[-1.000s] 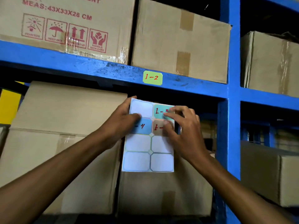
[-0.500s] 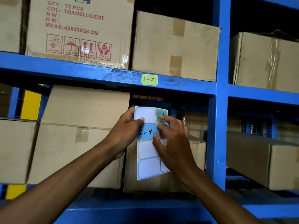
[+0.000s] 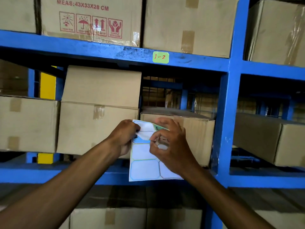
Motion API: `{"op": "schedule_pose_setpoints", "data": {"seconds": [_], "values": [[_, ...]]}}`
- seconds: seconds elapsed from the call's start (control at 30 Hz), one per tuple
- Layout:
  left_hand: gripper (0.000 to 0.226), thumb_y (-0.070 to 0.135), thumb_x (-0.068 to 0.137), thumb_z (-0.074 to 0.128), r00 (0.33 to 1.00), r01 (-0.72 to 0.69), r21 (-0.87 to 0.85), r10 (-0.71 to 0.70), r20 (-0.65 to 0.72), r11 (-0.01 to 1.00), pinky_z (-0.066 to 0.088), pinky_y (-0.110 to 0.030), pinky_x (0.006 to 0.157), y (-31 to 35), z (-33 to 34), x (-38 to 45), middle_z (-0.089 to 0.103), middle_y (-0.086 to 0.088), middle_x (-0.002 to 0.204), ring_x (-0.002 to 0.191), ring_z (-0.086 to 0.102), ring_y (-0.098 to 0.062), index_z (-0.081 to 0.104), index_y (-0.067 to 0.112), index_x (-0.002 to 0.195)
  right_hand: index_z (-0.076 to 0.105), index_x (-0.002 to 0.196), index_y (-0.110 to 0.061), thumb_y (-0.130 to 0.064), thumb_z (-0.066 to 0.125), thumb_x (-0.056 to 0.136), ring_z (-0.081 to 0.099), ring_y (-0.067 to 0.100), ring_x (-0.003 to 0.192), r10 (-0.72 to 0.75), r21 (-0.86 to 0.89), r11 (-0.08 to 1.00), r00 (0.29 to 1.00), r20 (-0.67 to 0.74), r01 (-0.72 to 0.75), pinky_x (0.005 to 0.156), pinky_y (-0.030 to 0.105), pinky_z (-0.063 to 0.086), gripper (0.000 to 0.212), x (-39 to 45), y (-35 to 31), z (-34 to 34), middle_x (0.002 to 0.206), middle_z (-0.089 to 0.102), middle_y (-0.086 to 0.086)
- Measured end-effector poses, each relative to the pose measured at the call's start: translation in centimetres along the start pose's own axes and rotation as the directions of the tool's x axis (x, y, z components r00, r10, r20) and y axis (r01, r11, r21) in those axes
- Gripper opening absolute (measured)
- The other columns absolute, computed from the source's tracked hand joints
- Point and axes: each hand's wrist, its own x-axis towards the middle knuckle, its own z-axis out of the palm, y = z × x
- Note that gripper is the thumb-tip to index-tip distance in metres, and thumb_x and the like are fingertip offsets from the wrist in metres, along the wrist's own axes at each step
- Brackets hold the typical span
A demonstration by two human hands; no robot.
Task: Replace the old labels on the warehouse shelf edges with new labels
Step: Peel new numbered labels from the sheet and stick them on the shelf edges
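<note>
Near the middle of the frame, a little below center, two bare hands hold a label sheet (image 3: 145, 164) in front of the blue shelves. The left hand (image 3: 123, 138) grips the sheet's upper left edge, with its fingers curled round the paper. The right hand (image 3: 171, 146) is at the sheet's upper right, and its thumb and first finger pinch the corner of a blue label (image 3: 140, 140) that is partly lifted off the sheet, so its white back shows. Beside it on the sheet are a green label (image 3: 158, 128) and one more with red writing, mostly hidden by the right hand. The lower part of the sheet has blank white labels with colored outlines. Higher up, just right of center, a small green label marked "1-2" (image 3: 160, 57) is stuck flat on the front edge of the blue shelf beam (image 3: 82, 47). Brown cardboard boxes sit on that beam; one in the upper left of the frame has red handling signs and the words "MEAS: 43X33X28 CM" (image 3: 90, 19). More taped boxes fill the middle shelf behind the hands and the bottom of the frame. A thick blue post (image 3: 231, 96) stands upright at the right, with more boxes past it. A yellow post (image 3: 47, 83) shows at the left, behind the boxes.
</note>
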Motion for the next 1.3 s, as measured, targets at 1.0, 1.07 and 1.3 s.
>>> {"op": "schedule_pose_setpoints", "data": {"seconds": [1.0,1.07,1.3], "values": [[0.091,0.012,0.092,0.048,0.903,-0.380,0.872,-0.081,0.422,0.309,0.040,-0.034,0.066,-19.4,-6.9,-3.1,0.050,-0.009,0.076,0.062,0.043,-0.015,-0.025,0.040,0.138,0.066,0.093,-0.016,-0.011,0.061,0.085,0.055,0.000,0.082,0.533,0.216,0.805,0.833,0.146,-0.553,0.065,0.011,0.041,0.011,-9.8,10.4,10.7,0.090,0.061,-0.007],[0.097,0.008,0.090,0.050,0.898,-0.399,0.877,-0.077,0.432,0.267,0.043,-0.035,0.067,-19.8,-7.2,-2.9,0.051,-0.009,0.077,0.062,0.044,-0.014,-0.029,0.045,0.131,0.066,0.096,-0.015,-0.011,0.062,0.084,0.054,0.000,0.083,0.518,0.173,0.825,0.842,0.149,-0.538,0.064,0.011,0.040,0.013,-10.0,10.9,11.5,0.094,0.062,-0.004],[0.099,0.009,0.090,0.051,0.895,-0.423,0.904,-0.130,0.427,0.058,0.051,-0.041,0.070,-20.9,-7.9,-2.0,0.060,-0.025,0.114,0.095,0.062,-0.034,-0.033,0.045,0.127,0.066,0.097,-0.015,-0.014,0.064,0.084,0.053,0.000,0.080,0.517,0.149,0.830,0.842,0.156,-0.537,0.059,0.008,0.037,0.014,-10.2,11.9,13.7,0.098,0.063,-0.002]]}}
